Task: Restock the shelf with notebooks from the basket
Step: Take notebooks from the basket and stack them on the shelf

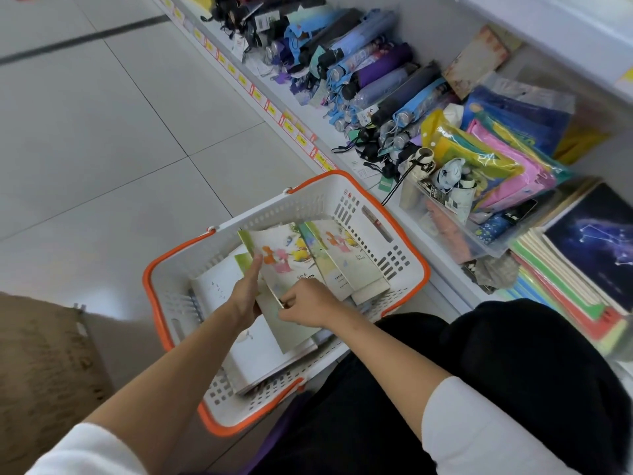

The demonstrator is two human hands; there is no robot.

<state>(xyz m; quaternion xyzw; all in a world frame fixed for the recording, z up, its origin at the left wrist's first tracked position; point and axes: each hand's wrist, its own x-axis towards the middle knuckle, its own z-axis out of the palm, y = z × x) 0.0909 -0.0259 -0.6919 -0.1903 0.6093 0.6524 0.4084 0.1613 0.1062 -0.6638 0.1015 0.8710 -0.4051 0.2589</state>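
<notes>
We see a pale grey tiled floor (102, 132) filling the left side. Along its right edge runs a long white shop shelf (448, 282), low down by the floor. On the shelf lie many folded umbrellas in blue, purple and black (376, 70). After them come bright see-through plastic folders (496, 159) and a clear plastic box (455, 231) with small things inside. At the far right is a flat stack of notebooks with a dark blue star cover on top (596, 245).

Next comes the white plastic basket with an orange rim (301, 207). It stands on the floor right by the shelf edge (we cannot tell if they touch), in front of a knee in black trousers (513, 371). Inside it are more notebooks. There are white ones lying flat (260, 351) at the bottom and pale green-edged ones leaning (342, 265) on the side near the shelf.

One thin notebook with little bright cartoon figures on its pale cover (291, 255) is tipped up above the rest. It is over the basket, not on the shelf.

The left hand (245, 293) holds this notebook's left edge with the thumb lying on the cover, so that grip is closed on the notebook. The right hand (305, 303) has its grip curled tight, pinching the notebook's near bottom edge. Both arms are bare up to white sleeves.
</notes>
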